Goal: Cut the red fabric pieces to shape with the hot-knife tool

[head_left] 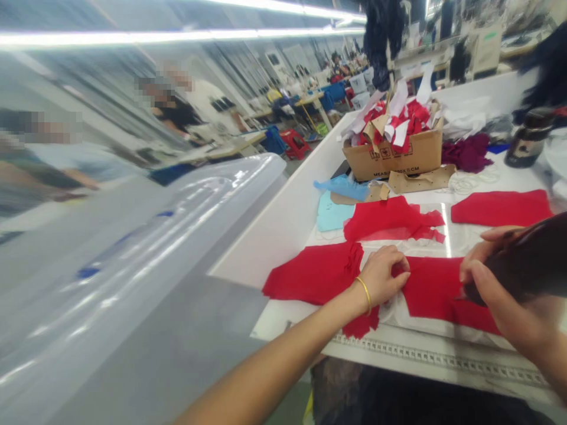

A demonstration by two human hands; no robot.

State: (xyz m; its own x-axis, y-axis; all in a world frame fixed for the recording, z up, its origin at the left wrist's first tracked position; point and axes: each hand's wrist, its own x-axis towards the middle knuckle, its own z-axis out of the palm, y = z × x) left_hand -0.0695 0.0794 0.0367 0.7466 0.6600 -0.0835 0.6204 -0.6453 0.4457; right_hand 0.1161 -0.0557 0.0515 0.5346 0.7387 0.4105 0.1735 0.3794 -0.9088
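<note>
My left hand (384,277), with a gold bangle at the wrist, has its thumb and fingers pinched at the left edge of a red fabric piece (434,289). My right hand (491,271) is around a dark, smooth object (531,257) above the right part of that piece; what the object is I cannot make out. Left of my left hand lies a stack of red pieces (314,273), with ragged red edges hanging below my wrist. Behind are a red piece with a frayed end (385,218) and another red piece (500,208) at the right.
A cardboard box (394,158) full of red and white scraps stands at the back. Light blue pieces (334,212) lie left of it, dark red cloth (467,152) and a dark jar (529,139) right. A measuring tape (420,354) runs along the front edge. People sit at the left.
</note>
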